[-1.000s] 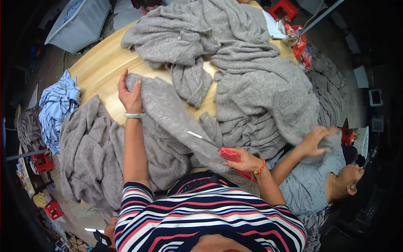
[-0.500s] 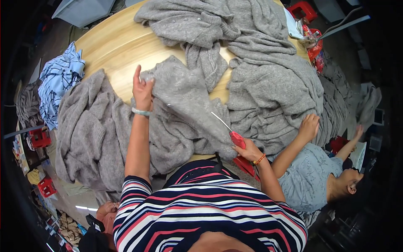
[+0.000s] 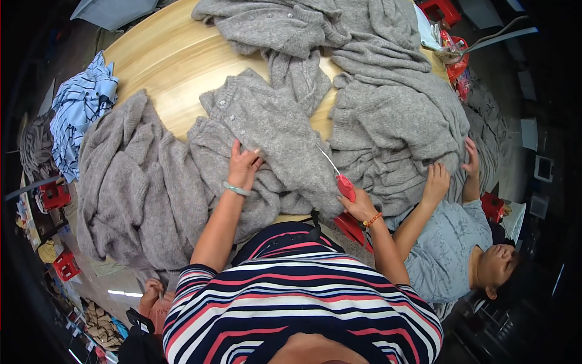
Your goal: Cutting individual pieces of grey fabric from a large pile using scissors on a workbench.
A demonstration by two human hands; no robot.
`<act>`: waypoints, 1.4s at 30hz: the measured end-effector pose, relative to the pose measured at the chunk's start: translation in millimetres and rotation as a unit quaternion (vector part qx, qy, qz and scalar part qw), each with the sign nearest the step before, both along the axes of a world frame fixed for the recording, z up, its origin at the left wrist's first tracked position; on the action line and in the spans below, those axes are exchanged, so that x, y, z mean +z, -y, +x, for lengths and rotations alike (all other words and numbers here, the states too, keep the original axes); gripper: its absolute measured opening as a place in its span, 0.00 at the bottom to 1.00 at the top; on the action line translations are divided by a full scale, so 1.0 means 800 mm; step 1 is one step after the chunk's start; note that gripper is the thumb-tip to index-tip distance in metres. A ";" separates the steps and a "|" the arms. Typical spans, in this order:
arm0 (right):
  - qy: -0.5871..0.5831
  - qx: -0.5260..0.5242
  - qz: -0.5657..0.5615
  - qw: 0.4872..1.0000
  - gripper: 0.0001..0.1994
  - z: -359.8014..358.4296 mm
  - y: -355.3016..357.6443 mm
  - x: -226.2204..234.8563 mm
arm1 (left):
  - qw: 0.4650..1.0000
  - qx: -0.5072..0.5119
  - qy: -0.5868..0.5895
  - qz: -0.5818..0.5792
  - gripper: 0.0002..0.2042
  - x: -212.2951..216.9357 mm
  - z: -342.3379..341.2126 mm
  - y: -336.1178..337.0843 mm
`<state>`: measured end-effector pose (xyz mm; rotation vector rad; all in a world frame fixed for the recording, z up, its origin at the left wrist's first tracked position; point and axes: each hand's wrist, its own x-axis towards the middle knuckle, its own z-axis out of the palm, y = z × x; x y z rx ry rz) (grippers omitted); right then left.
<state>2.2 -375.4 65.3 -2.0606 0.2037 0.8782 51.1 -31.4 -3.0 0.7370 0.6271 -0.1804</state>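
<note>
Grips a red-handled tool with a thin, pale shaft (image 3: 345,187) in the right hand (image 3: 364,207), beside a fuzzy grey knitted garment with round buttons (image 3: 267,115).
Curls the right fingers round the handle — cannot tell whether also pinching cloth — and holds the left hand (image 3: 245,167) loosely part-open over grey folds, index finger extended (contact unclear). Has the buttoned garment spread near the front of a pale wooden table (image 3: 159,57), between a rumpled grey knit heap (image 3: 130,188) on the left and a larger grey knit pile (image 3: 397,118) on the right, under a co-worker's hand (image 3: 436,181).
</note>
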 end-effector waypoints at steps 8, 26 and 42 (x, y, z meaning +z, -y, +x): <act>0.200 0.063 -0.059 0.976 0.17 -0.003 -0.021 0.020 | 0.961 -0.120 0.050 0.242 0.41 0.039 -0.023 -0.017; 0.170 0.277 -0.170 0.930 0.14 0.036 -0.155 0.075 | 0.532 -0.302 0.151 0.777 0.39 -0.066 0.021 -0.007; 0.110 0.328 -0.132 0.929 0.15 0.044 -0.134 0.072 | 0.557 -0.303 0.150 0.759 0.38 -0.065 0.019 -0.013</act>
